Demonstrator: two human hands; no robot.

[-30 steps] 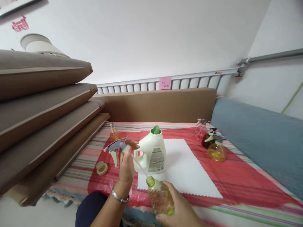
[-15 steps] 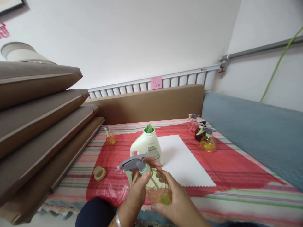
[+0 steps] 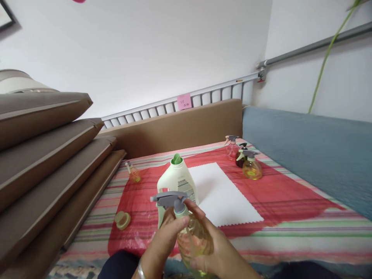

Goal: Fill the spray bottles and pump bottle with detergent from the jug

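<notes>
A clear spray bottle [image 3: 186, 240] with yellowish liquid and a grey trigger head [image 3: 171, 199] is held between my two hands, tilted slightly. My left hand [image 3: 167, 232] closes round its neck, just below the pale green collar. Wrapped round the right side of the bottle's body is my right hand [image 3: 215, 248]. Right behind them stands a pale green detergent jug [image 3: 177, 178], uncapped, with a green spout showing in its mouth. To the left a pale round cap [image 3: 122, 220] lies on the red sheet [image 3: 139, 201].
A white sheet with a zigzag edge [image 3: 229, 197] lies behind the jug. At the back right stand a yellow spray bottle [image 3: 252, 169], a dark bottle [image 3: 240, 158] and a pink one [image 3: 232, 150]. A small spray bottle [image 3: 134, 173] leans at the left, near stacked cushions [image 3: 49, 151].
The spray bottle has turned more upright and shifted slightly down and right, still in both hands. The camera view has tilted a little.
</notes>
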